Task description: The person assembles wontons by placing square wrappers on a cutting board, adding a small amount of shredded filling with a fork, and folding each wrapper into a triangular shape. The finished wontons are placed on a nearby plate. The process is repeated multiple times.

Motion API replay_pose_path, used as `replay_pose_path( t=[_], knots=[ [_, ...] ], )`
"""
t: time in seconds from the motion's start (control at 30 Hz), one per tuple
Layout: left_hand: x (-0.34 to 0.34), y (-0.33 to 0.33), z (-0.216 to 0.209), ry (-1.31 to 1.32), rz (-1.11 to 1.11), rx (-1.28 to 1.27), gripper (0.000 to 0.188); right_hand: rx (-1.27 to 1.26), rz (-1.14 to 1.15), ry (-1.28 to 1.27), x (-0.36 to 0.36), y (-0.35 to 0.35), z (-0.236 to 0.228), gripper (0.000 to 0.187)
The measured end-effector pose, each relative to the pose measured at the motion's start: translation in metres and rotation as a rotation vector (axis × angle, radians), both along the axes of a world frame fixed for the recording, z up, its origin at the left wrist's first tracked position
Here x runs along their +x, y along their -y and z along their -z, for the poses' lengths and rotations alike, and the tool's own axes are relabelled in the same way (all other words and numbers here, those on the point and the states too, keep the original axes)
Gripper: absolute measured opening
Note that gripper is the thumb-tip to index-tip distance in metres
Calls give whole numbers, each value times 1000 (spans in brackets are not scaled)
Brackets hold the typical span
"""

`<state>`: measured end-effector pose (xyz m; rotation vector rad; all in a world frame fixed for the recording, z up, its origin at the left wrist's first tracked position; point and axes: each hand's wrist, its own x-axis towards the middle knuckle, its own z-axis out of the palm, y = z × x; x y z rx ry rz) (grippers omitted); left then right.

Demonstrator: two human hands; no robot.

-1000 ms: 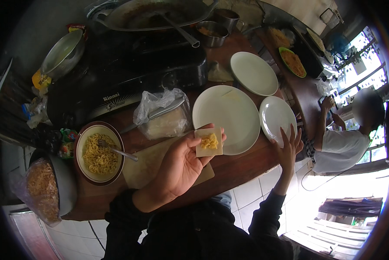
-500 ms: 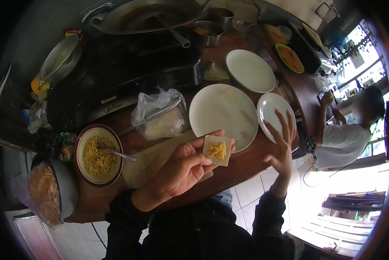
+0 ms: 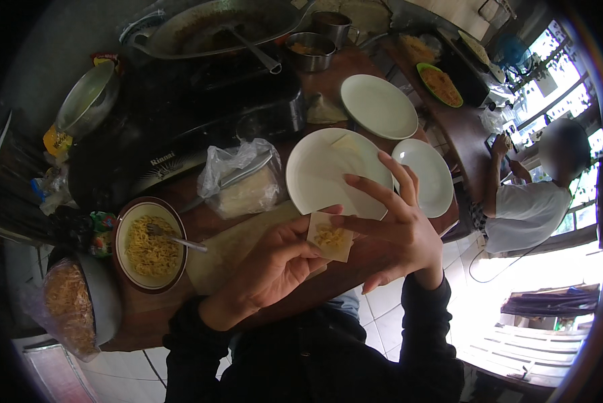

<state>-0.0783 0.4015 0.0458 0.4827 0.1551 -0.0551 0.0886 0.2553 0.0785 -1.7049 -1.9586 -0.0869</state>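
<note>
My left hand [image 3: 264, 269] pinches the edge of a square dough wrapper [image 3: 339, 253], with a small heap of yellow noodles [image 3: 327, 235] in its middle. Fingers spread, my right hand [image 3: 409, 238] is over the wrapper's right side; one fingertip is at its upper edge, and whether it touches I cannot tell. Below the left hand lies a pale cutting board [image 3: 210, 265]. To its left, a brown-rimmed bowl [image 3: 118, 245] holds yellow noodles [image 3: 148, 258] and a fork [image 3: 188, 243]. A large white plate [image 3: 308, 168] behind my hands bears one pale wrapper [image 3: 347, 143].
A clear plastic bag [image 3: 214, 171] of pale sheets lies before a black gas stove [image 3: 200, 121] carrying a wok [image 3: 160, 43]. Two more white plates [image 3: 378, 104] stand to the right. A bagged pot [image 3: 106, 302] sits at the left edge. Another person [image 3: 526, 211] works at the right.
My right hand has come in leftward from the side and is now over the wrapper. The left hand still holds the wrapper, shifted slightly left in the picture.
</note>
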Motion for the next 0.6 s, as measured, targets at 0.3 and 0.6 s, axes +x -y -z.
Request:
replay_pose_path(
  t=[0.3,0.6],
  knots=[
    [2,3,5,33,17,-45,50,57,-66,-99,7,7,-2,66],
    [1,3,2,17,19,-11,48,30,-77,-50,1,-13,5,60]
  ],
)
